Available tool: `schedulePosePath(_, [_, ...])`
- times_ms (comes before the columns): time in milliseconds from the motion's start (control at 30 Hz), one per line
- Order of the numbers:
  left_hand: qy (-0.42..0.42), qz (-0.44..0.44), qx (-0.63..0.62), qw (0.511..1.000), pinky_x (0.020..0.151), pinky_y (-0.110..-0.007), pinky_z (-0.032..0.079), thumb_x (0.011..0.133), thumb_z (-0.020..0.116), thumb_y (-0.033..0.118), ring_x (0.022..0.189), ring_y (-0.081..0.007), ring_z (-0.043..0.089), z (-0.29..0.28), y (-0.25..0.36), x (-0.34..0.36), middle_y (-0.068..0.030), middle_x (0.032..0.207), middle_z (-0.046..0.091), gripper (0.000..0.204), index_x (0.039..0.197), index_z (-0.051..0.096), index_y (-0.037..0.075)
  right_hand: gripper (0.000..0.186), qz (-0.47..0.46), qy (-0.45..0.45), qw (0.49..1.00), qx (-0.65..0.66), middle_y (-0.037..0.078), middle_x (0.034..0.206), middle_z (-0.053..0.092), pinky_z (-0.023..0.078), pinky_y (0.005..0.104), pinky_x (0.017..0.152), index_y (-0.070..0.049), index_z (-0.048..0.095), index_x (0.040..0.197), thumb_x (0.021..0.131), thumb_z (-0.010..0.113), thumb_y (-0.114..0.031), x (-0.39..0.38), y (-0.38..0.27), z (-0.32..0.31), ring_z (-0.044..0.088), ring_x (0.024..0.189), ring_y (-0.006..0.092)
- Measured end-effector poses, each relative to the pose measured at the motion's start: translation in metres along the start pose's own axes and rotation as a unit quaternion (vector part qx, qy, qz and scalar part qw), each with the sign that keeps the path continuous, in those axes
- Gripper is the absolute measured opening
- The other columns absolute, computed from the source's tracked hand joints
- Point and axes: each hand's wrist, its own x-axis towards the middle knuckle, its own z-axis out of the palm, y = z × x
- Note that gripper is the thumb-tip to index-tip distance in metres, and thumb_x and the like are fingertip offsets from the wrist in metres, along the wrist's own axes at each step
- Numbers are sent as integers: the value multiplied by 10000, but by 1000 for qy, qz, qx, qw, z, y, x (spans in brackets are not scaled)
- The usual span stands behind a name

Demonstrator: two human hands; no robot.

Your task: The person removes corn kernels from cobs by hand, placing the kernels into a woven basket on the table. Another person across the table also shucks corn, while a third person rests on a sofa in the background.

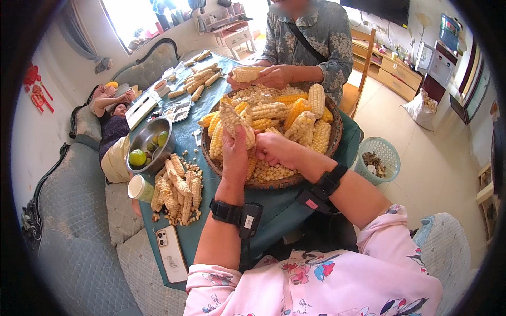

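Observation:
My left hand (236, 150) grips a pale corn cob (232, 113) upright over the round woven basket (279, 185). My right hand (276, 150) is curled against the lower part of that cob, its fingertips partly hidden. The basket is heaped with yellow and white corn cobs (316, 100) over loose kernels (274, 173). Left of it on the teal-covered table lie a pile of stripped cobs (179, 192), a steel bowl with green fruit (138, 157), a paper cup (139, 189) and a phone (171, 255).
Across the table a person (311, 47) holds a pale cob in both hands. Another person (118, 121) reclines on the sofa (74, 205) at left. More cobs (200, 79) lie at the table's far end. A mesh bin (379, 160) and white sack (420, 110) stand at right.

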Motion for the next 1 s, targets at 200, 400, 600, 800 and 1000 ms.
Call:
schedulePosePath(200, [-20, -26, -92, 995, 644, -282, 497, 913, 415, 443, 752, -167, 595, -5, -2, 2, -109, 876, 589, 446, 1101, 412, 39, 218, -10, -26, 1000, -3, -6, 644, 436, 279, 207, 391, -82, 513, 823, 826, 490, -299, -6, -7, 1, 354, 472, 74])
schedulePosePath(400, [-21, -87, -178, 980, 722, -319, 495, 902, 388, 488, 841, -209, 589, -2, 5, 1, -133, 902, 591, 484, 1052, 462, 34, 397, -94, 35, 993, -65, -15, 650, 440, 289, 203, 409, -84, 529, 861, 867, 497, -479, -2, -3, 12, 337, 480, 59])
schedulePosePath(600, [-37, -78, -179, 980, 721, -325, 493, 899, 348, 528, 852, -223, 580, -10, 3, 2, -140, 949, 584, 538, 1018, 491, 24, 366, -65, 3, 998, -24, -14, 645, 453, 278, 201, 400, -89, 519, 826, 878, 490, -449, -3, 4, 6, 350, 463, 63])
schedulePosePath(800, [-22, -98, -204, 974, 767, -343, 471, 894, 353, 534, 860, -229, 576, -4, 11, -2, -145, 957, 583, 549, 1042, 487, 22, 367, -16, 27, 997, 69, -17, 635, 439, 255, 191, 376, -113, 507, 805, 876, 476, -471, -4, -5, 8, 338, 459, 56])
schedulePosePath(1000, [-55, -29, -245, 967, 838, -388, 435, 899, 369, 505, 921, -258, 563, -3, 10, 0, -131, 965, 585, 512, 1079, 463, 35, 401, -81, 19, 996, 28, -22, 632, 427, 245, 187, 370, -113, 492, 792, 847, 503, -511, -9, -5, 18, 322, 452, 51])
